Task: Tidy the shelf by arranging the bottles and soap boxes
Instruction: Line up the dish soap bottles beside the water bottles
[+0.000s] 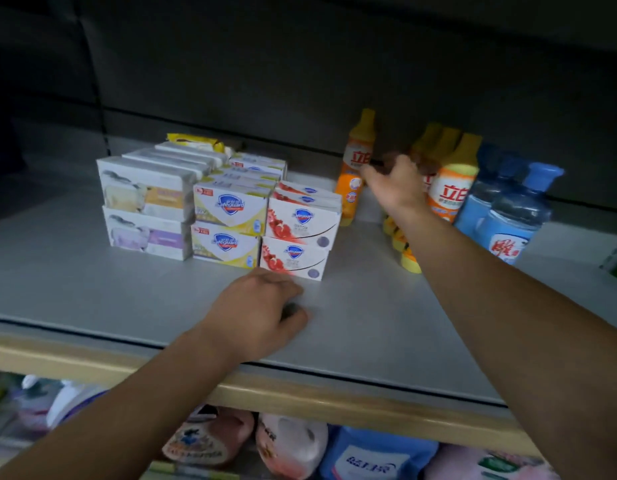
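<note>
Stacked soap boxes stand at the left of the grey shelf (75, 289): white ones (147, 209), yellow Safeguard boxes (231, 223) and red Safeguard boxes (300, 237). One orange bottle (356, 168) stands alone right of them. My right hand (395, 185) reaches to it, fingertips touching its right side; motion blur hides any grip. More orange bottles (452, 181) and blue bottles (508, 216) stand behind and to the right. A small yellow-orange bottle (402, 245) lies under my right forearm. My left hand (262, 306) rests knuckles-up on the shelf, in front of the red boxes, fingers loosely curled.
A yellow packet (192, 140) lies behind the white boxes. The dark back wall is close behind the bottles. A wooden front edge (300, 393) bounds the shelf. Below it, pink pouches (289, 445) and a blue pouch (376, 459) fill the lower shelf.
</note>
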The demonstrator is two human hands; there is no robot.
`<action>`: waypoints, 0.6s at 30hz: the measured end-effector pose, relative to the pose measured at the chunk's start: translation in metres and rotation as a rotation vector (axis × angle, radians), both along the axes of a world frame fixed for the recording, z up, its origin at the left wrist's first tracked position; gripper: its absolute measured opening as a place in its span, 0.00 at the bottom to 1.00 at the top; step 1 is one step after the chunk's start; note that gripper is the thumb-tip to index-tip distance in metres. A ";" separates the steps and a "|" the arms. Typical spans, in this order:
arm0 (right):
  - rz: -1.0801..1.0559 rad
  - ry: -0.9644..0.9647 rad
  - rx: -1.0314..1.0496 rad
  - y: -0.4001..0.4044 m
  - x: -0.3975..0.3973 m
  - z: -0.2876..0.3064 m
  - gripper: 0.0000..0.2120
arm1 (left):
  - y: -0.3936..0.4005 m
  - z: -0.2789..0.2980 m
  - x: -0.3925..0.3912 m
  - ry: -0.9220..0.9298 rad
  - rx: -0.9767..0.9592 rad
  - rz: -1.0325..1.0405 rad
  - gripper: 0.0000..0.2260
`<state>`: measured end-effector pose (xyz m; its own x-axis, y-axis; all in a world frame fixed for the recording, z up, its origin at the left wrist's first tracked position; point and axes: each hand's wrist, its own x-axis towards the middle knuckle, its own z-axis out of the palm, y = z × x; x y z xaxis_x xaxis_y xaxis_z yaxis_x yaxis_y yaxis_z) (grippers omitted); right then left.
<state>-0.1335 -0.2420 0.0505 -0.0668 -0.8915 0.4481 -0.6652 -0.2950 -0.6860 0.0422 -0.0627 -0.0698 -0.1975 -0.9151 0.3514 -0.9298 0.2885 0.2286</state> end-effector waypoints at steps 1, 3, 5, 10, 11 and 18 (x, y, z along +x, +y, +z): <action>-0.016 -0.020 0.024 -0.010 0.003 0.000 0.24 | -0.002 -0.001 0.001 -0.001 -0.003 -0.004 0.24; -0.033 -0.025 0.066 -0.030 0.010 -0.001 0.23 | -0.006 -0.001 0.002 -0.016 -0.011 -0.008 0.19; -0.053 0.005 0.110 -0.048 0.020 -0.001 0.26 | -0.008 -0.002 0.003 -0.035 -0.013 -0.013 0.18; -0.028 0.050 0.281 -0.083 0.040 0.001 0.28 | -0.012 -0.003 0.004 -0.065 -0.009 -0.014 0.19; -0.038 0.056 0.285 -0.088 0.042 -0.001 0.28 | -0.013 -0.004 0.005 -0.066 -0.004 -0.016 0.20; -0.185 0.075 0.103 -0.085 0.039 -0.010 0.29 | -0.015 -0.006 0.006 -0.043 0.006 -0.028 0.24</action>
<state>-0.0944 -0.3273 0.0402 -0.2039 -0.9083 0.3652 -0.7517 -0.0937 -0.6529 0.0486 -0.0780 -0.0757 -0.2373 -0.9111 0.3371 -0.9304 0.3129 0.1907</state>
